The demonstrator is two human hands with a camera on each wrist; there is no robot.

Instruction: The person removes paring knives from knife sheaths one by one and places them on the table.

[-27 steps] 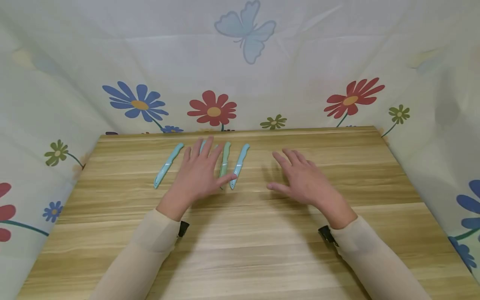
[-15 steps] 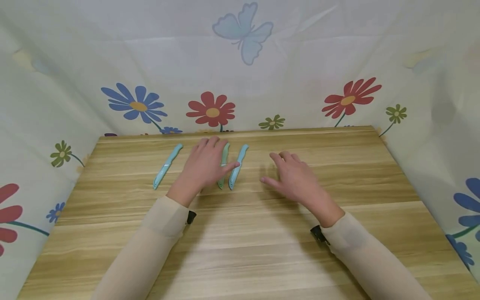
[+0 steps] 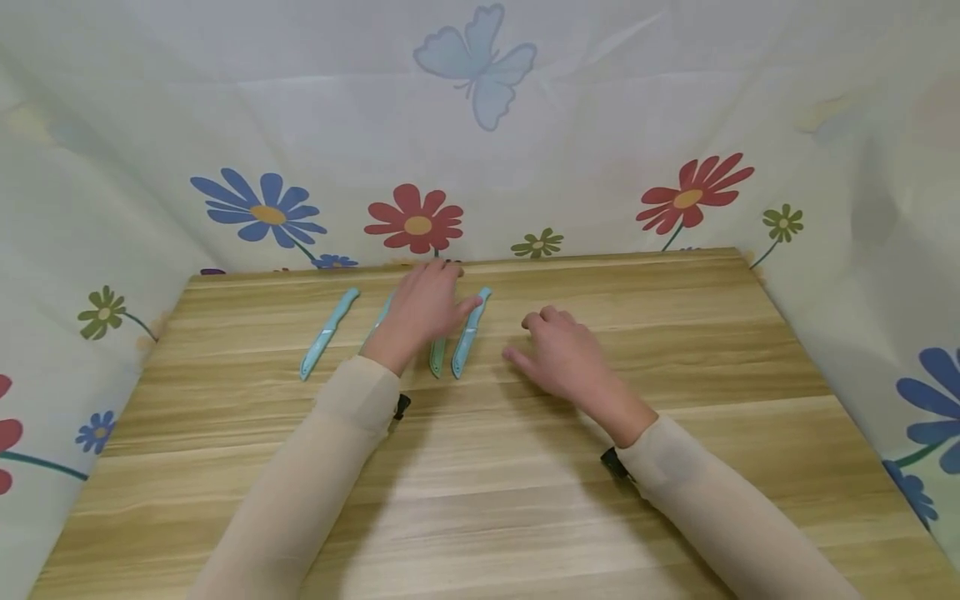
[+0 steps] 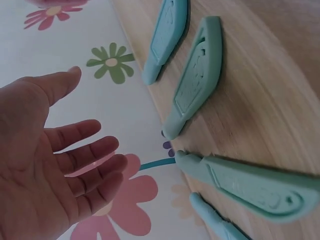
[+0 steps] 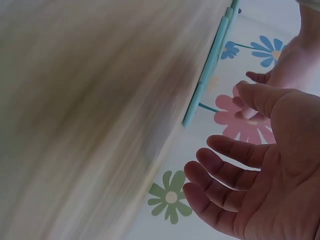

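Several small sheathed knives lie in a row on the table. At the row's left end is a light blue knife [image 3: 328,333], at its right end another blue knife [image 3: 467,337]. Between them are a green knife [image 3: 437,358] and a teal knife [image 3: 381,315], both partly hidden by my left hand [image 3: 426,307] in the head view. That hand hovers over the row with relaxed fingers and an empty palm; in the left wrist view it is apart from the teal-green knife [image 4: 260,187]. My right hand [image 3: 566,354], empty and loosely bent, hovers right of the row.
The wooden table [image 3: 465,517] has its back edge just behind the knife handles. A white cloth [image 3: 615,158] printed with flowers and a butterfly hangs behind and at both sides. Each wrist carries a small black device [image 3: 615,463] at the cuff.
My left hand has shifted right and away from me across the knives, uncovering part of the teal one. My right hand has drifted left toward the row. The knives appear unmoved.
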